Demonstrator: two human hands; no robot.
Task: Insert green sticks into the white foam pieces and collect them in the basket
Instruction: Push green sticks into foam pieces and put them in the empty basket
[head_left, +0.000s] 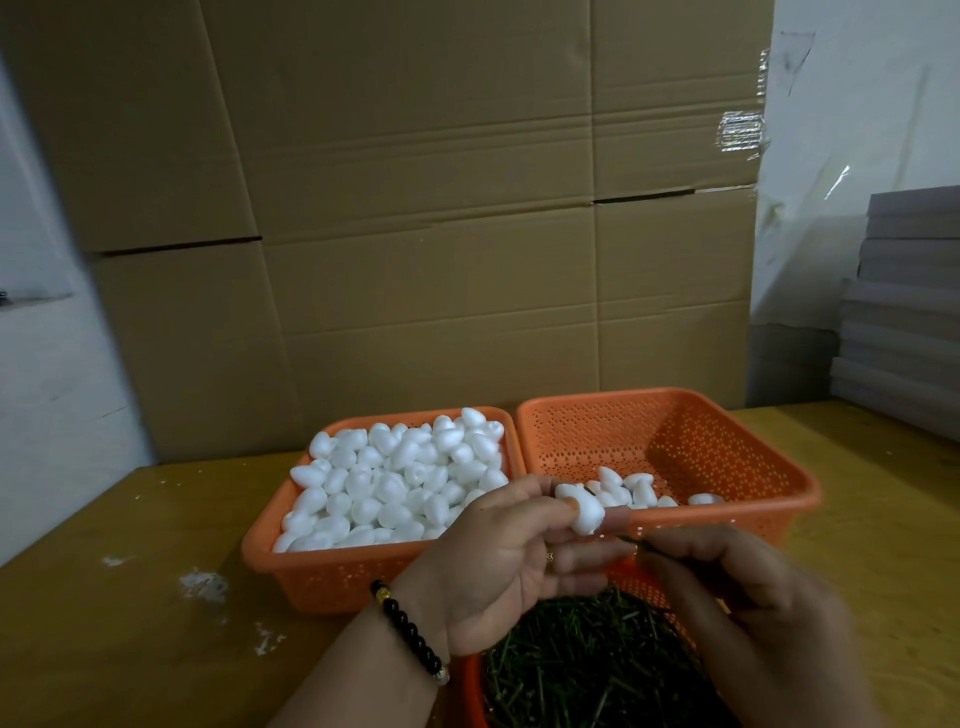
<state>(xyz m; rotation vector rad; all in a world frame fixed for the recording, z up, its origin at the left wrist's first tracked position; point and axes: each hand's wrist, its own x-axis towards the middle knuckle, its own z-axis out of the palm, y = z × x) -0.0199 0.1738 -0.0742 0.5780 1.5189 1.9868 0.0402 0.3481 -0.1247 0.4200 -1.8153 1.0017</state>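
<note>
- Right at the left hand (511, 558), thumb and fingers are pinched round one white foam piece (588, 514), held up above the near rims so its lower end faces the other hand. I reckon that's to give the stick a clear target.
- Just below and right of that pinch, the right hand (748, 603) has its fingers curled round a thin green stick (632, 541), tip aimed at the foam and very near it. I can't tell if it's touching yet.
- Under both hands sits the stick basket (470, 691), full of loose green sticks (582, 660), so a refill is a short drop.
- Left of the pinch, the foam supply basket (265, 540) is heaped full. Beyond the pinch, the collecting basket (727, 415) holds only a few pieces, so it's early days, I'd guess.
- Hard to make out: any sticks in those collected pieces, and how much of the stick the right hand hides. The stick basket's cut off at the bottom edge.
</note>
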